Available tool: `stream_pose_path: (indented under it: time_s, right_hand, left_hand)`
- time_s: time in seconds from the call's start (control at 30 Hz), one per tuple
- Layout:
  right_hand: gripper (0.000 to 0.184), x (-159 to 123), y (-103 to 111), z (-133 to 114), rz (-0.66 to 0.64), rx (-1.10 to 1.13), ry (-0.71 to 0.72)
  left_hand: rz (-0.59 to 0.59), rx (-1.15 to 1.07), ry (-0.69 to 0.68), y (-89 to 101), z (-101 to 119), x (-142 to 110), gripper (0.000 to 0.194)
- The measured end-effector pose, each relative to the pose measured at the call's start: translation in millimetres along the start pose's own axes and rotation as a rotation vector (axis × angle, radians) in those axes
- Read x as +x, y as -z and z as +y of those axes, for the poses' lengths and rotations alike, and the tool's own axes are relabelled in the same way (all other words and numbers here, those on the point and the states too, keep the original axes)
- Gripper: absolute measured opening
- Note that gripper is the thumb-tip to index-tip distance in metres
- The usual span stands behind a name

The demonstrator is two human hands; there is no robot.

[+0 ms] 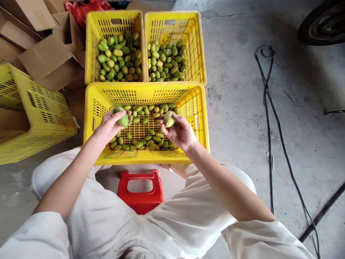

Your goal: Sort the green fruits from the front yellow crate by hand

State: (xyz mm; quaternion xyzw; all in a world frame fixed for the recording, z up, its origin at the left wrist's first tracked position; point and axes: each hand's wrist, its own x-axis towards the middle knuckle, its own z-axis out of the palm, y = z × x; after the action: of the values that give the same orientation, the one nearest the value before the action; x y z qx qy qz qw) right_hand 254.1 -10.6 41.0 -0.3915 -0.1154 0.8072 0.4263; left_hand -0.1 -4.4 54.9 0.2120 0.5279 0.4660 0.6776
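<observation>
My left hand (108,124) is closed around a smooth green mango-like fruit (123,118), held above the left side of the near yellow crate (145,157). On the right, my right hand (182,133) has its fingers around a paler, yellow-green mango-like fruit (168,119), palm partly turned up. Below both hands, small oval green fruits (145,138) lie scattered over the crate's slotted floor, some along the far side and others along the near side. My hands cover part of them.
Two more yellow crates, one at far left (87,46) and one at far right (203,50), hold heaped green and yellowish fruits. Cardboard boxes (50,57) and another yellow crate (51,108) stand left. A red stool (142,201) sits between my legs. Black cable (280,133) crosses the floor near a wheel (323,25).
</observation>
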Motion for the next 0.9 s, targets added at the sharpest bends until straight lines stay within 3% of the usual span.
stream_pose_path:
  time_s: [0.1,0.27,0.4,0.53,0.77,0.9]
  right_hand:
    - [0.033,-2.3,0.1,-1.0,0.006,0.004,0.04]
    - [0.035,-2.6,4.3,-10.5,0.008,-0.055,0.098]
    - [0.036,-0.7,6.8,-23.9,0.092,-0.15,0.133]
    - [0.032,1.0,5.9,-30.6,0.072,-0.137,0.17]
    - [0.039,7.2,6.9,-10.2,0.049,-0.159,0.092]
    - [0.049,9.5,10.0,-3.7,-0.006,-0.156,0.031]
  left_hand:
    - [-0.06,0.02,0.034,1.4,0.1,-2.3,0.035]
    - [-0.174,0.072,0.13,-1.9,1.6,-4.0,0.032]
    - [-0.099,-0.028,0.126,-2.9,1.6,-0.6,0.027]
    - [-0.038,-0.072,0.104,-1.5,1.6,-0.2,0.019]
    - [-0.174,0.025,0.092,-1.0,0.9,-6.5,0.047]
    - [-0.168,0.053,0.116,-2.7,0.2,-5.3,0.044]
